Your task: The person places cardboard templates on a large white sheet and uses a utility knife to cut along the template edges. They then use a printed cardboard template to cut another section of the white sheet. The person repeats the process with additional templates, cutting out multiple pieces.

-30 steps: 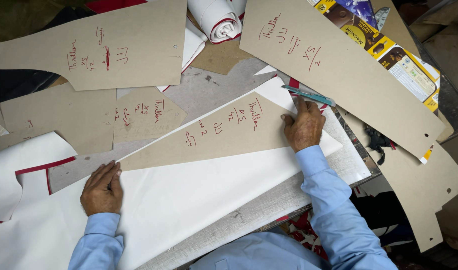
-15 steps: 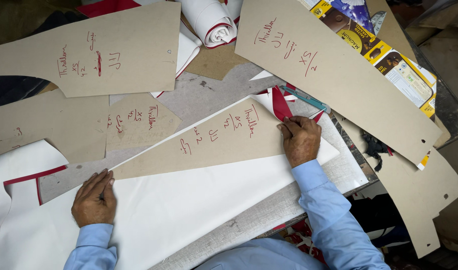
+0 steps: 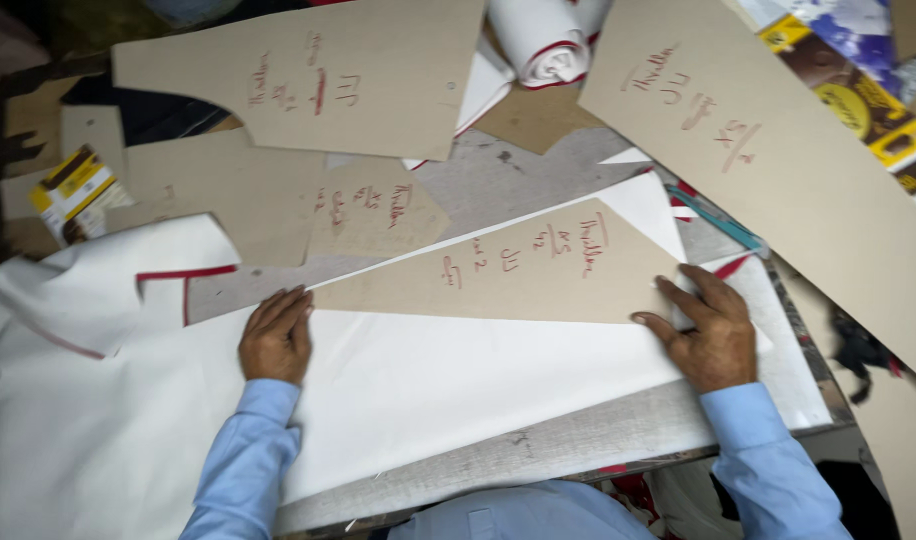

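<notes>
Flat and unclenched, our left hand [image 3: 275, 338] and right hand [image 3: 706, 330] grasp nothing. We press the cardboard pattern [image 3: 508, 275] onto white cloth [image 3: 428, 385] at the table's [image 3: 578, 440] near edge.

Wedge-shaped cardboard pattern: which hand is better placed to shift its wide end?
Right. The right hand rests at the wide end of the cardboard pattern; the left hand presses its narrow tip.

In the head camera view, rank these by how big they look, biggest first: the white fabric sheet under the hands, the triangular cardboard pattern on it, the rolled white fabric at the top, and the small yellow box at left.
1. White fabric sheet
2. Triangular cardboard pattern
3. Rolled white fabric and small yellow box: they look about alike, and the roll is cut off by the frame's edge, so I leave them unranked.
</notes>
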